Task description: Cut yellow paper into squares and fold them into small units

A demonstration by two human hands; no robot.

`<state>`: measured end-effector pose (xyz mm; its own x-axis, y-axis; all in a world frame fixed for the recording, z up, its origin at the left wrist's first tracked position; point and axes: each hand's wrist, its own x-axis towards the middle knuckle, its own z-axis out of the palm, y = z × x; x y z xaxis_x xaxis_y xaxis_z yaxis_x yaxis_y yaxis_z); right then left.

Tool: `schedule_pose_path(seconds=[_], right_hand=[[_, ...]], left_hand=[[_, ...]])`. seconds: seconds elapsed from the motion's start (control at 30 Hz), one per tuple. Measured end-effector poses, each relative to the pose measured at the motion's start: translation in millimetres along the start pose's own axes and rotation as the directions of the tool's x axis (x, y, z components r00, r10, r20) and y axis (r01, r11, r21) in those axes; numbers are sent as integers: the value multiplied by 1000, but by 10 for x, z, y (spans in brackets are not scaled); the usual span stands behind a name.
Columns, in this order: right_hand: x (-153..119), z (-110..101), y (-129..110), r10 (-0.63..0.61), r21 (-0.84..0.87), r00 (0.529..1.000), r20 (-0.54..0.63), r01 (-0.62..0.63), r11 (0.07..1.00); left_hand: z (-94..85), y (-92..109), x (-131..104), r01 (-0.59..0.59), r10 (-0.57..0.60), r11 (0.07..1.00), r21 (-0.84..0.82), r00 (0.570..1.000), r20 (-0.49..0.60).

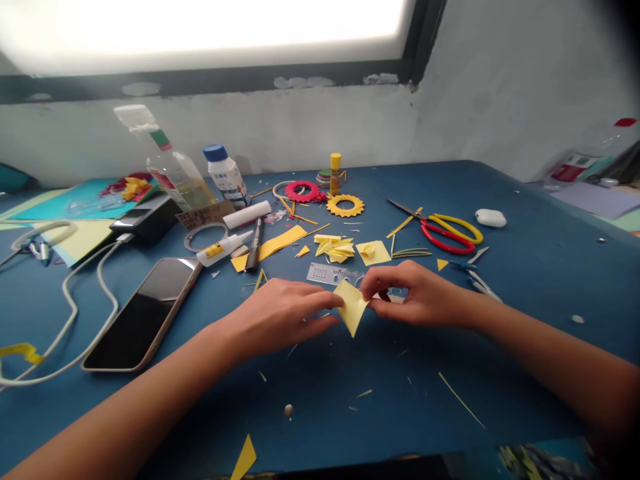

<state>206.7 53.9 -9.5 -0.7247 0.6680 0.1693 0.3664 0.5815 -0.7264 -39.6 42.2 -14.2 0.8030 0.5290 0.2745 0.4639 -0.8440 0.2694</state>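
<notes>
Between my hands, above the blue table, is a small square of yellow paper [353,309], turned so one corner points down. My right hand [407,293] pinches its right corner between thumb and fingers. On the other side, my left hand [287,313] has its fingers around the paper's left edge, thumb below and partly apart. Just behind the paper lies a metal stencil ruler [325,273], partly covered by the paper and my right hand. Beyond it sit folded yellow paper pieces [335,249] and a yellow square with a folded piece on it [373,253].
Scissors [445,229] with red and yellow handles lie at the right, near a white earbud case [491,218]. A phone [143,313], cables, a glue bottle [223,249] and a black marker [255,245] are at the left. Bottles, a glue stick [335,173] and paper rings stand or lie behind.
</notes>
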Motion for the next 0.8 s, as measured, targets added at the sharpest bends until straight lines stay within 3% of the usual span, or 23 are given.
schedule_pose_path(seconds=[0.1, 0.23, 0.47, 0.63, 0.8], right_hand=[[-5, -3, 22, -48, -33, 999, -3, 48, 998], [-22, 12, 83, -94, -117, 995, -17, 92, 989], [-22, 65, 90, -336, -232, 935, -113, 304, 924], [-12, 60, 23, -381, -298, 900, -212, 312, 902], [-34, 89, 16, -410, -351, 874, -260, 311, 883]], left_hand=[[-10, 3, -2, -66, 61, 995, -74, 996, -66], [-16, -20, -16, -90, 58, 975, -201, 986, -156], [15, -39, -10, -126, 67, 974, -186, 954, -293], [19, -7, 11, -111, 36, 978, -175, 921, -387], [19, 37, 26, -92, 23, 984, -155, 918, -396]])
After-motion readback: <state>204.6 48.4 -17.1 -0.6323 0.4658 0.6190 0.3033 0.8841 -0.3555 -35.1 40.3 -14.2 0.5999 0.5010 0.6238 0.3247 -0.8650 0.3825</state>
